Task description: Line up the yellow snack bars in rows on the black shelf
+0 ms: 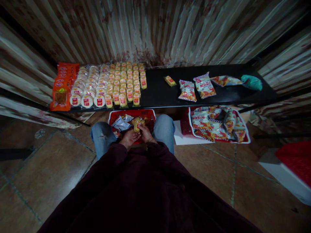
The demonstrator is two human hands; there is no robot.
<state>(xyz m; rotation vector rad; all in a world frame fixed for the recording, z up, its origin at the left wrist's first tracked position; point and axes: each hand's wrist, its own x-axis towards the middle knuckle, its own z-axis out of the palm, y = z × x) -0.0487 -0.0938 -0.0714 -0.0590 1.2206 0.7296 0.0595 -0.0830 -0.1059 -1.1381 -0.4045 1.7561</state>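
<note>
Snack [136,126] is pinched in the right hand [145,132] above the red basket [128,112], its long axis pointed roughly toward the shelf [155,92]; the left hand [130,138] is held loosely uncurled just beside it (whether contact is made cannot be told).

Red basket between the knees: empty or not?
Not empty: silver packets lie inside the basket. How full, I cannot tell; the right hand covers part.

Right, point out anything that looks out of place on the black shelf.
One small yellow packet lies slanted alone, apart from the tidy yellow rows. At the right end of the shelf, crumpled green plastic looks odd beside the printed snack bags.
</note>
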